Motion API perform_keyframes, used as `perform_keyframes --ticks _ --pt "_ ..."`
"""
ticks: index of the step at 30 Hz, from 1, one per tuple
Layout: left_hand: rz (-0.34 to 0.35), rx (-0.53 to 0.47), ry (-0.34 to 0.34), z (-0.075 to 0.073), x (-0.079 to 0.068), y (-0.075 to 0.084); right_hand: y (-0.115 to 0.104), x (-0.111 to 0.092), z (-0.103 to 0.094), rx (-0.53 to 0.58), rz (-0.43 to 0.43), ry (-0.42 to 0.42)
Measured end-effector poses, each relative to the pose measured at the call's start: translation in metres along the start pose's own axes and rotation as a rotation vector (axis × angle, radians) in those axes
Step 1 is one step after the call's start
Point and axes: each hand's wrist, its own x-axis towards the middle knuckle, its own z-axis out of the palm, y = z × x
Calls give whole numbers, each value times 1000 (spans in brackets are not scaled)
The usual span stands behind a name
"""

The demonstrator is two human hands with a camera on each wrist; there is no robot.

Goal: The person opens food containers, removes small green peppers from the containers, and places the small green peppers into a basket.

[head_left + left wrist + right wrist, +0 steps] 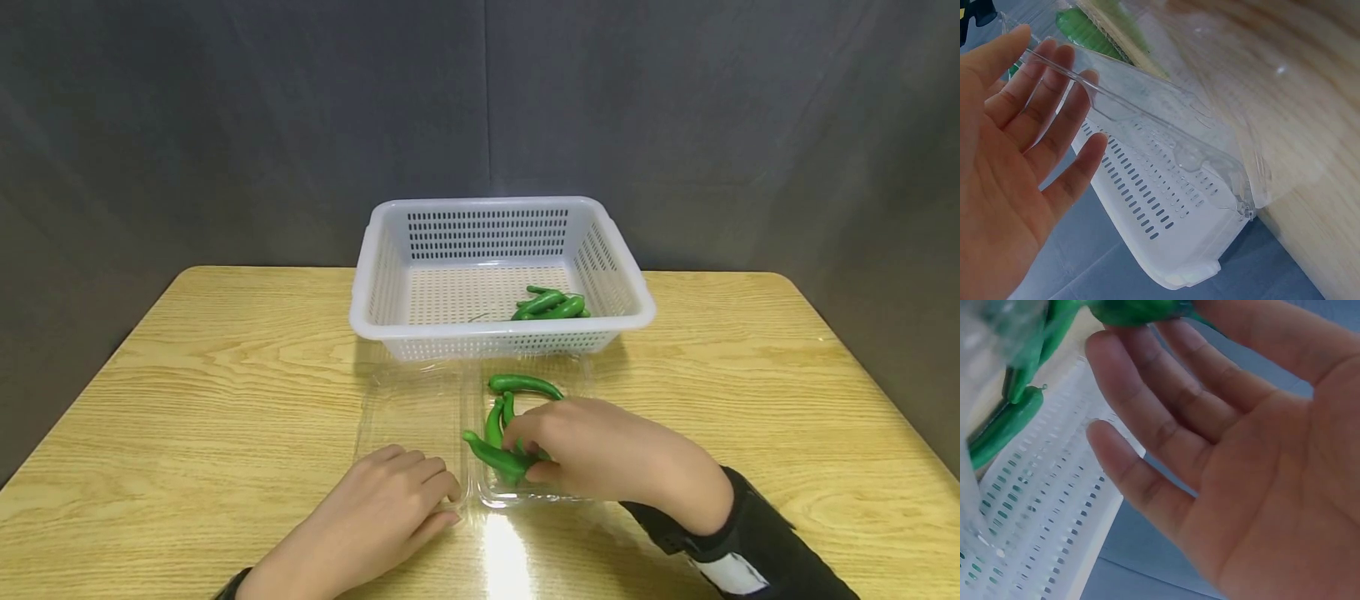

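A clear plastic clamshell box (pixel 497 498) lies unfolded on the table, with several green chili peppers (pixel 522 384) in its right half. Over that half, my right hand (pixel 600 446) pinches a green chili pepper (pixel 491 454) between thumb and fingers. In the right wrist view the held pepper (pixel 1141 309) shows at the top, partly cut off. My left hand (pixel 390 500) rests at the near edge of the clamshell's left half. The left wrist view has its loosely extended fingers (pixel 1063 140) along the clear plastic rim (pixel 1147 115), the thumb apart from them.
Behind the clamshell stands a white perforated basket (pixel 502 327) with several more green chili peppers (pixel 551 304) in its right front corner. The wooden table (pixel 187 417) ends at a dark grey backdrop (pixel 247 142).
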Motion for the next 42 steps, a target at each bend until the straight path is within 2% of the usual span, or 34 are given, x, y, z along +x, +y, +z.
perform_keyframes --ticks 6,16,24,31,34,42 --pt "4 4 2 -1 0 0 -2 -1 -1 -20 -26 92" --pt "2 -11 -6 0 -1 0 2 2 0 -143 -37 235" --pt "4 -15 -6 0 -1 0 6 5 -2 -204 -149 360" --pt "7 8 6 0 0 0 13 9 -3 -318 -177 478" --pt "5 10 0 0 1 0 16 10 -4 -352 -171 507" --pt "2 17 -9 -1 0 0 25 12 -7 -345 -186 549"
